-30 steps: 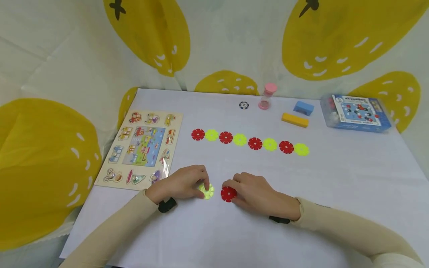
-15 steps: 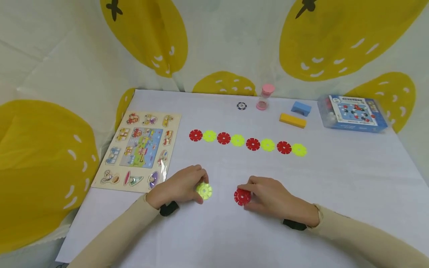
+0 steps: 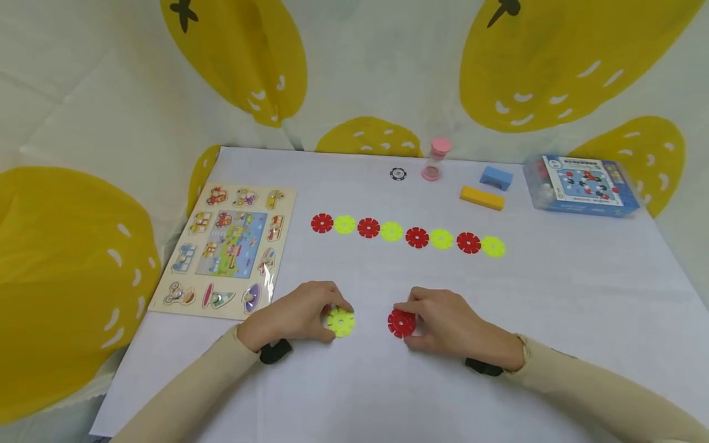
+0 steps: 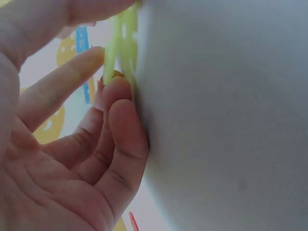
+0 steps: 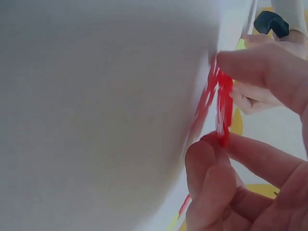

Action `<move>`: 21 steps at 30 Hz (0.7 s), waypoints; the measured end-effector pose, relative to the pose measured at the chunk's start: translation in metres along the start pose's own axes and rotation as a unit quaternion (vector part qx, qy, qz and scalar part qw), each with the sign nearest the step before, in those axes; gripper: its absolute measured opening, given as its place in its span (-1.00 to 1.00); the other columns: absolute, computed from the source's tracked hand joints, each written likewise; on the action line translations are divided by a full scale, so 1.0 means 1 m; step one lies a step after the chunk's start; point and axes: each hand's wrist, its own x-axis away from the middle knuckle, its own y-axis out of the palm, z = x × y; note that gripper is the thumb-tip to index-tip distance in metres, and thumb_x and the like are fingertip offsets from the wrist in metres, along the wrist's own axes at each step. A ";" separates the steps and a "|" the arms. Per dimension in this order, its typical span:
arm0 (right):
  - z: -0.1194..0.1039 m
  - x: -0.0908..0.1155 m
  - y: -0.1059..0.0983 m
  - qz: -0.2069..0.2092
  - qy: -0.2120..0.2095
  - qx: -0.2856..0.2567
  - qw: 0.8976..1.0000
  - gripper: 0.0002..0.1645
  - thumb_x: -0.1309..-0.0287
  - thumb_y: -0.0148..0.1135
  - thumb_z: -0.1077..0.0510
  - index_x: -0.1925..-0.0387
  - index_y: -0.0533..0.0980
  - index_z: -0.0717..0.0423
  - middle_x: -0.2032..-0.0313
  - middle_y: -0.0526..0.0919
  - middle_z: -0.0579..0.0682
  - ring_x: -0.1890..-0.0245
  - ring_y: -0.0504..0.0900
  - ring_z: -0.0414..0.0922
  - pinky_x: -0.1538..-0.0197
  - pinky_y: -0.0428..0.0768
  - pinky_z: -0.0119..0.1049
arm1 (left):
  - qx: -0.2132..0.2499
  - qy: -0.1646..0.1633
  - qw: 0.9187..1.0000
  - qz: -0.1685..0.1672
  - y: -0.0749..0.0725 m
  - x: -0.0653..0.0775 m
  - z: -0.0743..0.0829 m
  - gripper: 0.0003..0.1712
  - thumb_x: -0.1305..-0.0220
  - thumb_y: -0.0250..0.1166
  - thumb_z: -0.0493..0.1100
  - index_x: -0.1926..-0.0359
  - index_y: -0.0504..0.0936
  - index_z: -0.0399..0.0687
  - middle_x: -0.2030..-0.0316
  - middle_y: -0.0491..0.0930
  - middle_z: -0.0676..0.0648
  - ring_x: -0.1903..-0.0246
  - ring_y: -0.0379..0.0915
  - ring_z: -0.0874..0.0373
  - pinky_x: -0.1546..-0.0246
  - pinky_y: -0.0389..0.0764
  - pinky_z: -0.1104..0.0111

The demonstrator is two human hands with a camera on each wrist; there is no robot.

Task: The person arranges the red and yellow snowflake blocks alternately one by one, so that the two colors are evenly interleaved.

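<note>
My left hand [image 3: 296, 314] pinches a yellow notched plastic disc [image 3: 340, 322] by its edges, thumb on the near side and a finger on the far side. To its right, my right hand [image 3: 456, 323] holds a red notched disc [image 3: 401, 323] between thumb and forefinger. The two discs are apart. In the right wrist view the gripped red disc [image 5: 224, 108] is edge-on, with more red beside it near the tabletop. Two yellow edges show close together at the yellow disc [image 4: 109, 60] in the left wrist view; whether both are discs I cannot tell.
Beyond the hands lies a row of alternating red and yellow discs [image 3: 417, 237]. A wooden peg puzzle [image 3: 229, 245] lies at left. At the back are a poker chip [image 3: 397, 174], pink sand timer [image 3: 432, 169], blue block [image 3: 496, 178], orange block [image 3: 482, 198] and boxed set [image 3: 581, 186].
The right hand has moved right with the red disc, widening the gap to the yellow one. The left hand has stayed near its place, its fingers now at the yellow disc's edges.
</note>
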 end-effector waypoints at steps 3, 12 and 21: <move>-0.001 -0.003 0.001 0.005 0.004 -0.012 1.000 -0.32 0.37 0.54 -0.15 0.06 0.64 -0.11 0.39 0.51 -0.27 0.55 0.34 -0.42 0.48 0.37 -0.55 | 0.003 0.004 1.000 0.004 0.000 0.000 0.000 -0.44 0.19 0.51 -0.16 0.02 0.67 0.08 0.32 0.53 0.15 0.39 0.40 0.24 0.41 0.44 0.49; -0.002 -0.005 0.001 0.025 0.008 -0.012 1.000 -0.36 0.37 0.55 -0.19 0.11 0.65 -0.11 0.42 0.54 -0.25 0.55 0.35 -0.41 0.47 0.37 -0.54 | -0.094 0.035 0.994 0.049 0.002 -0.009 0.005 -0.51 0.23 0.46 0.00 0.13 0.70 0.07 0.32 0.60 0.17 0.36 0.38 0.33 0.36 0.45 0.53; 0.040 0.013 -0.027 0.073 0.068 -0.039 0.994 -0.33 0.33 0.55 -0.21 0.05 0.63 -0.18 0.36 0.56 -0.31 0.50 0.48 -0.33 0.47 0.41 -0.51 | -0.130 0.125 0.977 0.117 -0.011 -0.070 0.025 -0.47 0.17 0.44 0.15 0.10 0.69 0.10 0.24 0.64 0.16 0.22 0.48 0.30 0.19 0.53 0.46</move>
